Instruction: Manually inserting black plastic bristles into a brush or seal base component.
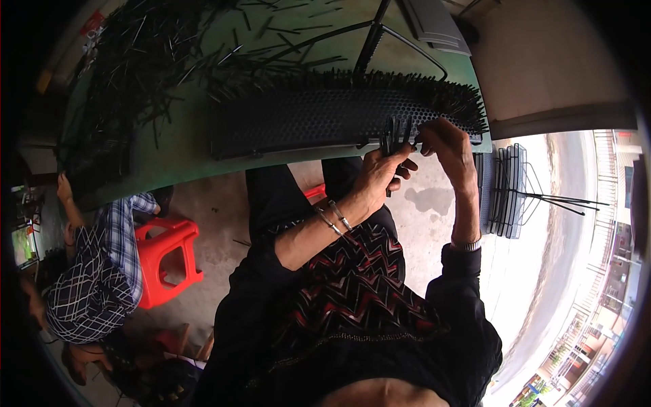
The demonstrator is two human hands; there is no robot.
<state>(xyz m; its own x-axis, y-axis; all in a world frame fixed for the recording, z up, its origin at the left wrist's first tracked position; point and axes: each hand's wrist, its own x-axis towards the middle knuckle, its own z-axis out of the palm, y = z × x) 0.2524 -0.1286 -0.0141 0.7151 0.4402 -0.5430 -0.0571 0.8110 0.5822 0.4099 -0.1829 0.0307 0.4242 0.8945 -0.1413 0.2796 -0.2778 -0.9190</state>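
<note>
A bunch of thin black strips (pixel 392 133) stands up out of my left hand (pixel 375 178), whose fingers are wrapped around it. My right hand (pixel 444 144) is closed in a pinch just beside the bunch, at the near edge of a black perforated panel (pixel 298 125). Whatever lies between its fingertips is too small and dark to make out. Across the panel's far side, many short black strips (pixel 451 98) stick up in a dense band. A black metal rod frame (pixel 371 41) rises behind the panel.
Loose black strips (pixel 146 61) are heaped across the left of the green table (pixel 183 146). Flat grey sheets (pixel 434 27) lie at its far right. Wire racks (pixel 510 193) stand right of the table. A red stool (pixel 166 261) and another person (pixel 95 285) are at left.
</note>
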